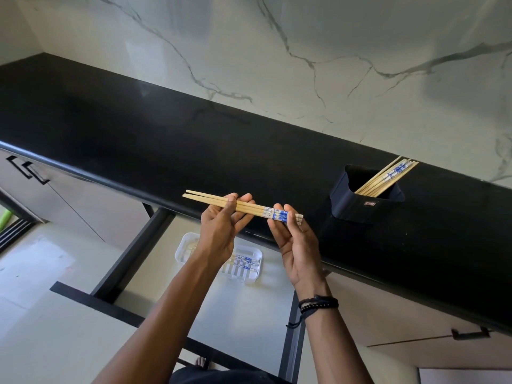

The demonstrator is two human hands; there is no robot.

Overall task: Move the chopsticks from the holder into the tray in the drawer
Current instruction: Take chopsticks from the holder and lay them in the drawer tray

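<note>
1. chopsticks (pixel 249 208): a small bundle is held level in the air, just in front of the counter (pixel 166 134) edge. its long axis runs left to right, with plain tips to the left and blue-patterned ends to the right.
2. left hand (pixel 219 225) pinches the plain half, and right hand (pixel 293 239) grips the patterned end. the two hands sit apart along the bundle.
3. tray (pixel 183 246) lies below in the open drawer (pixel 133 253), mostly under the left hand. its long side runs roughly along the bundle's line, so the coming move looks like a plain lowering.
4. tray sticks (pixel 245 261) already lie in it, patterned ends to the right.
5. holder (pixel 357 206) stands on the counter, right of the right hand, with spare sticks (pixel 388 177) leaning inside.
</note>
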